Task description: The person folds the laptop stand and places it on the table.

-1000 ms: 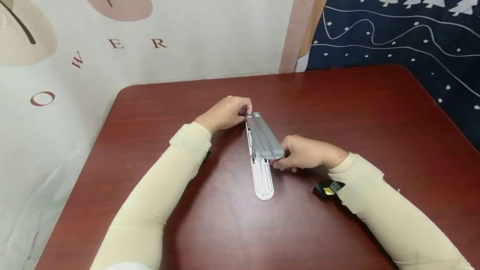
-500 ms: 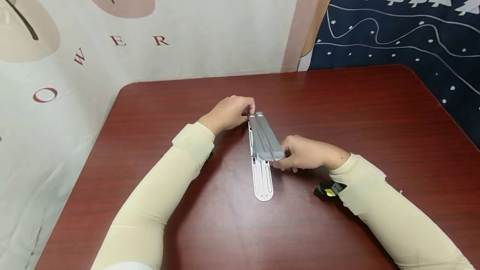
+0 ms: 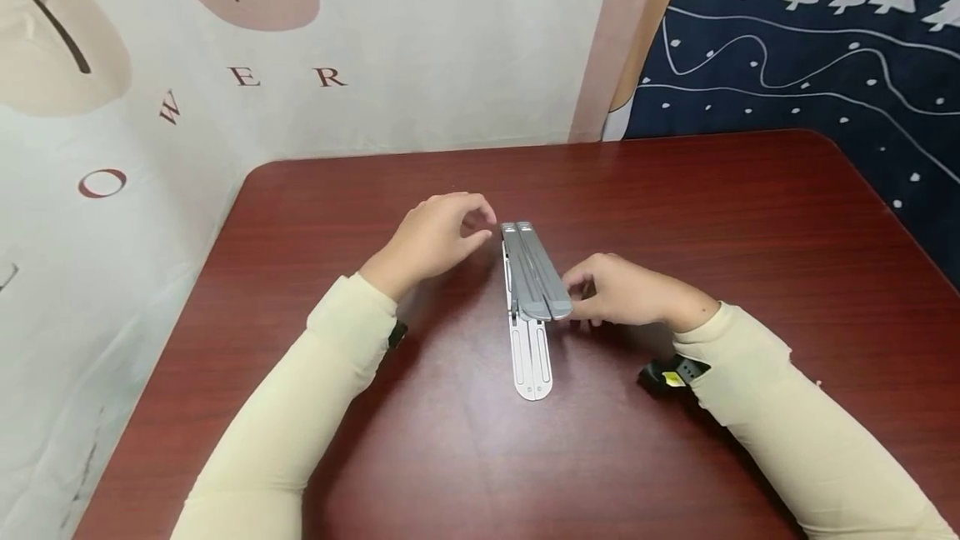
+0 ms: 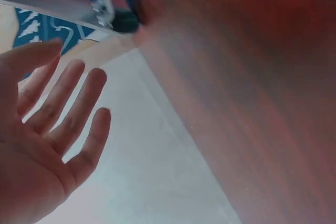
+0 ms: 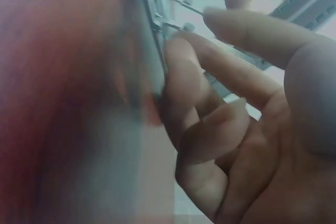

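A folding laptop stand of grey and silver metal stands in the middle of the table, its upper plates raised at a slant over a flat base. In the head view my left hand is just left of the stand's far end, fingers spread and thumb apart. The left wrist view shows that palm holding nothing, below a metal part of the stand. My right hand is at the near right side of the raised plates, fingers loosely bent. In the right wrist view its fingertips are right by thin metal pins.
The red-brown wooden table has rounded far corners. Behind it hangs a pale printed cloth, with a dark blue cloth with white trees at the right. A black wrist device hangs under the right cuff.
My left hand has let go of the stand's far end and drawn back left with its fingers spreading. My right hand has eased slightly right and away from the stand, which stays in place.
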A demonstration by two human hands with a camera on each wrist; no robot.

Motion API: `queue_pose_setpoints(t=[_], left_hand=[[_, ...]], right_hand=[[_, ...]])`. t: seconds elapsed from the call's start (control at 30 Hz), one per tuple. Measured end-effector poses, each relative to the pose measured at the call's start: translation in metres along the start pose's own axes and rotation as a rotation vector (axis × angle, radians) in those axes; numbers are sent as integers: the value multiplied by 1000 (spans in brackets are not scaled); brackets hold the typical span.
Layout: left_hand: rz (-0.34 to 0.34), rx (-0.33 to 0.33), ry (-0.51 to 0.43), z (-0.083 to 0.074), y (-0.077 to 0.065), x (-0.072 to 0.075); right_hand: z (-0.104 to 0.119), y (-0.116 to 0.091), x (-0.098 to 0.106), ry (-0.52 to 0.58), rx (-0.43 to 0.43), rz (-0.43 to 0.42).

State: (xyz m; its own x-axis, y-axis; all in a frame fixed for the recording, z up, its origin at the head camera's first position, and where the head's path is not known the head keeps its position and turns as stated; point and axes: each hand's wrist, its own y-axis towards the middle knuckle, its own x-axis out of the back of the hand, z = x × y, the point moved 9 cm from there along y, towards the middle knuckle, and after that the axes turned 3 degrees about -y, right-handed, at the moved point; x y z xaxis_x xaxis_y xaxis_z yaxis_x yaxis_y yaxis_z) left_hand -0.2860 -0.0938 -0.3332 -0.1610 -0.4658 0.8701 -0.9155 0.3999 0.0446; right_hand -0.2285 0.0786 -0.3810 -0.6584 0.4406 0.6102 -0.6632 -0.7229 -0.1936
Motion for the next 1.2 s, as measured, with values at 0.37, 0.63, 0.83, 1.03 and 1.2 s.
queue_pose_setpoints(t=[0.37, 0.63, 0.83, 1.03, 1.2], left_hand=[[-138, 13, -201, -11, -33, 12], [-130, 41, -230, -13, -40, 3], [-110, 46, -274, -16, -42, -5], [-91, 38, -275, -19, -42, -10], [-76, 25, -298, -22, -39, -13]], right_hand=[[2, -2, 46, -9, -88, -315], [7, 7, 55, 50, -110, -395], [2, 6, 46, 105, -116, -388], [-1, 9, 37, 170, -111, -345], [-3, 9, 38, 193, -110, -331]])
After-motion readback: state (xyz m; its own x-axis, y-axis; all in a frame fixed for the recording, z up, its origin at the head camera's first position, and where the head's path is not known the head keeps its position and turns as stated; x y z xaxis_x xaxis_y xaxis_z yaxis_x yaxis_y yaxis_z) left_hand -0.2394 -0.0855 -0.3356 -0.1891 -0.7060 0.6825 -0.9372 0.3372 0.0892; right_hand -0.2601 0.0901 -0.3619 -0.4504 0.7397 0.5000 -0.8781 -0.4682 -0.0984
